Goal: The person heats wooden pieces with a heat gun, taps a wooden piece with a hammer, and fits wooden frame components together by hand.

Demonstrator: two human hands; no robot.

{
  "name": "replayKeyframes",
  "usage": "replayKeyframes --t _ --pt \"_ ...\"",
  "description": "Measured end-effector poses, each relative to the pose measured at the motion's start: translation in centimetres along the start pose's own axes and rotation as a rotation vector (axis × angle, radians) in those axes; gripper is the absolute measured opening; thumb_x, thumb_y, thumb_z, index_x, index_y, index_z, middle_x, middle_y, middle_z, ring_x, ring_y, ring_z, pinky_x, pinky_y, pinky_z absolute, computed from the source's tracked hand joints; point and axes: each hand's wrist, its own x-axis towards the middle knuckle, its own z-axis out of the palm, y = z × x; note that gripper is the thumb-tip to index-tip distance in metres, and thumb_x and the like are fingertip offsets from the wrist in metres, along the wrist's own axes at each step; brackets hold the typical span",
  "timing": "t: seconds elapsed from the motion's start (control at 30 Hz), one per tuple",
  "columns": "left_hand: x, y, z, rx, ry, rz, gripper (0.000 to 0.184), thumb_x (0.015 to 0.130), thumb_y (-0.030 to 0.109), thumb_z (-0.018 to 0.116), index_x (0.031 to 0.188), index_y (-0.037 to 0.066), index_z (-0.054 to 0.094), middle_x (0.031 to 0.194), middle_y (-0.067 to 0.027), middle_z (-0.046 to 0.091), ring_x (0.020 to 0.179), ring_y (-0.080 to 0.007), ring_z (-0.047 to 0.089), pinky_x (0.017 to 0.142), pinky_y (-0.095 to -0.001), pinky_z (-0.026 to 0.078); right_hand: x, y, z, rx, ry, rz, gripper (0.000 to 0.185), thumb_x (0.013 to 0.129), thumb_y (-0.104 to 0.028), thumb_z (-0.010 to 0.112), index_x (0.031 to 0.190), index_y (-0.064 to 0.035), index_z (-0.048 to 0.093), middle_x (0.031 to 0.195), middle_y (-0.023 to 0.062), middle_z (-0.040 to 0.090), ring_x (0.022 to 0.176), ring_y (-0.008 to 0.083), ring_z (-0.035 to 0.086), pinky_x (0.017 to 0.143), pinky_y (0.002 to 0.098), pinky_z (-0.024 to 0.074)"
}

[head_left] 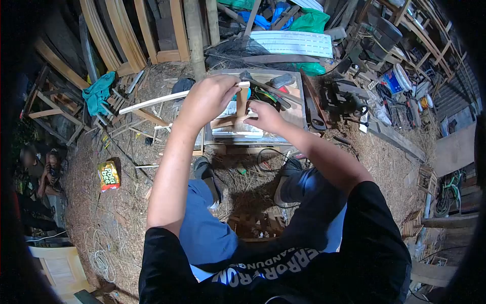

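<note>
My left hand [212, 99] is closed around a long, thin, pale wooden strip [154, 103], whose short end pokes out past the fingertips. The strip's longer part runs out to the left, bending slightly downward. Just below it, my right hand [266, 116] pinches at a T-shaped wooden piece [242, 104] over the low work table [298, 104]. Fingers hide the exact point of contact there. Behind the hands, a hand saw [316, 119] leans along the table's right edge, and several tools lie on the top.
Wooden frames [124, 35] stand at the back left, near a teal cloth [98, 93]. A yellow snack bag [108, 176] and a coiled rope [101, 256] lie on the straw-littered ground. Another person [48, 172] sits at the far left. A bench vise [354, 104] stands to the right.
</note>
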Motion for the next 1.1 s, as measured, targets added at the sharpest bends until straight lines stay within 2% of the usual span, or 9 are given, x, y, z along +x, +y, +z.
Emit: replayKeyframes --t 0.23,0.43,0.63,0.73,0.83,0.97,1.1 --pt "0.1 0.5 0.2 0.002 0.055 0.024 0.017 0.093 0.015 0.07 0.102 0.001 0.07 0.096 -0.0187 0.071 0.091 -0.0401 0.069 0.079 -0.047 0.055 0.1 -0.3 1.0 0.065 0.021 0.018 0.041 0.083 -0.025 0.081 0.112 -0.0018 0.064 0.104 0.0227 0.067 0.099 0.0423 0.067 0.084 0.0494 0.0535" --pt "1.9 0.0 0.4 -0.031 0.069 0.11 0.016 0.093 0.014 0.069 0.103 0.001 0.069 0.095 -0.0177 0.071 0.092 -0.039 0.067 0.08 -0.0473 0.054 0.9 -1.0 0.1 0.036 0.042 0.134 0.033 0.085 -0.02 0.075 0.11 -0.0013 0.067 0.105 0.0228 0.068 0.099 0.0408 0.068 0.085 0.0482 0.054" --pt "2.4 -0.9 1.2 -0.071 0.04 0.133 0.017 0.092 0.01 0.072 0.106 0.0 0.071 0.098 -0.0184 0.072 0.091 -0.0381 0.069 0.08 -0.0446 0.055 1.1 0.2 0.2 0.06 0.155 0.144 0.025 0.085 -0.016 0.072 0.104 0.0 0.066 0.097 0.0218 0.067 0.095 0.0416 0.067 0.082 0.0492 0.0535" --pt "2.6 -1.4 1.6 -0.074 0.069 0.144 0.017 0.092 0.01 0.072 0.105 -0.001 0.071 0.097 -0.0182 0.072 0.091 -0.0382 0.068 0.08 -0.0445 0.055 1.0 1.0 1.3 0.066 0.247 0.09 0.022 0.088 -0.013 0.072 0.105 -0.001 0.065 0.089 0.0179 0.065 0.079 0.0361 0.064 0.071 0.0449 0.0511" --pt "3.1 -1.9 1.8 -0.074 0.072 0.144 0.016 0.094 0.014 0.07 0.103 0.001 0.069 0.096 -0.0171 0.071 0.092 -0.0381 0.067 0.081 -0.047 0.054 0.7 0.8 2.1 0.047 0.325 0.135 0.021 0.089 -0.012 0.07 0.106 -0.0012 0.065 0.087 0.0178 0.064 0.078 0.0356 0.064 0.07 0.0447 0.0508" --pt "3.9 -2.8 2.4 -0.098 0.035 0.117 0.016 0.092 0.011 0.071 0.103 -0.001 0.071 0.097 -0.019 0.072 0.091 -0.0391 0.068 0.081 -0.0458 0.054 0.6 0.5 2.7 0.133 0.387 0.221 0.022 0.085 -0.011 0.071 0.1 0.0026 0.062 0.093 0.0235 0.063 0.085 0.0451 0.065 0.074 0.0523 0.052" --pt "4.9 -3.8 2.8 -0.147 0.032 0.091 0.018 0.094 0.014 0.07 0.103 -0.001 0.071 0.095 -0.0197 0.071 0.089 -0.0392 0.067 0.078 -0.0455 0.054 0.1 0.6 1.4 0.02 0.4 0.205 0.038 0.083 -0.017 0.075 0.11 0.0018 0.055 0.096 0.0249 0.064 0.092 0.0469 0.065 0.08 0.051 0.0529"
